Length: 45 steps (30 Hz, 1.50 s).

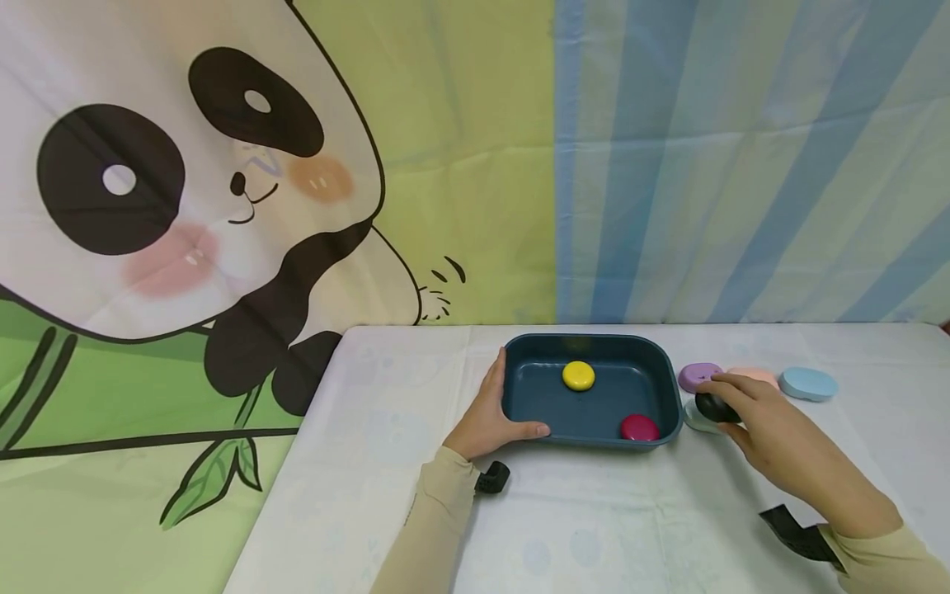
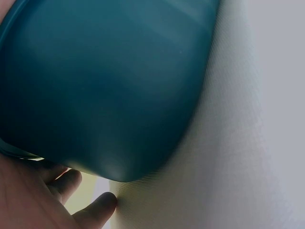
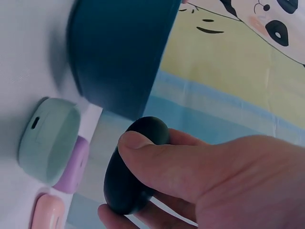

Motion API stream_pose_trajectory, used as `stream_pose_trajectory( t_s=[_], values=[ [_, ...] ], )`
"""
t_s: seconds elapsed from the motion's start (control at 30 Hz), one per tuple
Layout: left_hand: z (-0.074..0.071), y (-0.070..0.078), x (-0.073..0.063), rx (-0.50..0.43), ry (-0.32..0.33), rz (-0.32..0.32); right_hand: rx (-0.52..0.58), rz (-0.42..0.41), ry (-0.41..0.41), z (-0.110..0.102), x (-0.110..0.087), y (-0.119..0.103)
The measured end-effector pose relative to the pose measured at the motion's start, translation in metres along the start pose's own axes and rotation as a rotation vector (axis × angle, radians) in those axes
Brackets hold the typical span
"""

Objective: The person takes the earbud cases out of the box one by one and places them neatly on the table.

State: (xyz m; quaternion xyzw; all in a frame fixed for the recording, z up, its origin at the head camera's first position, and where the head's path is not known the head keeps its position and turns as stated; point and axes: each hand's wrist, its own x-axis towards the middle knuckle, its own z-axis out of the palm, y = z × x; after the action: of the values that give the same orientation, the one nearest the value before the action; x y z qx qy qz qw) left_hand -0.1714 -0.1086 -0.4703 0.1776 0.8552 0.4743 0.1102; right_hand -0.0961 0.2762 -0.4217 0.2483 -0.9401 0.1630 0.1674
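My right hand (image 1: 779, 433) pinches a smooth black rounded case (image 3: 119, 181) between thumb and fingers, just beyond the right end of a dark blue rectangular tray (image 1: 594, 429). Below it on the table sits a mint-green case (image 3: 50, 138) with a small slot, partly hidden in the head view. My left hand (image 1: 484, 425) holds the tray's left end, the thumb at the front rim and the other fingers along the left side. Inside the tray lie a yellow rounded piece (image 1: 578, 376) towards the back and a red one (image 1: 640, 427) at the front right.
A purple case (image 1: 699, 376), a pink case (image 1: 753, 375) and a light blue case (image 1: 809, 384) lie in a row right of the tray. The white-covered table (image 1: 594, 528) meets a printed panda and striped curtain (image 1: 475, 206) at its back edge.
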Motion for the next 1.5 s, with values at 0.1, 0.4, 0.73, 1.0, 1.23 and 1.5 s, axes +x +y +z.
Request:
stream_pose_trajectory(
  t_s=[0.1,0.4,0.73,1.0,1.23,1.5],
  values=[
    [0.0,-0.001,0.0,-0.001,0.001,0.003,-0.009,-0.001,0.008,0.002,-0.005,0.006],
    [0.0,-0.002,0.0,-0.004,0.0,0.006,-0.022,0.047,0.002,0.005,-0.017,0.02],
    [-0.001,-0.002,0.0,-0.005,0.001,0.011,-0.039,0.08,-0.021,0.012,-0.027,0.036],
    [0.0,0.0,0.001,-0.001,-0.002,-0.002,-0.042,0.131,-0.092,0.018,-0.033,0.048],
    [0.0,0.002,0.0,-0.001,-0.004,0.003,-0.053,0.137,-0.11,0.022,-0.036,0.053],
    [0.0,0.002,0.0,0.003,-0.005,0.003,-0.036,0.128,-0.09,0.025,-0.037,0.055]
  ],
)
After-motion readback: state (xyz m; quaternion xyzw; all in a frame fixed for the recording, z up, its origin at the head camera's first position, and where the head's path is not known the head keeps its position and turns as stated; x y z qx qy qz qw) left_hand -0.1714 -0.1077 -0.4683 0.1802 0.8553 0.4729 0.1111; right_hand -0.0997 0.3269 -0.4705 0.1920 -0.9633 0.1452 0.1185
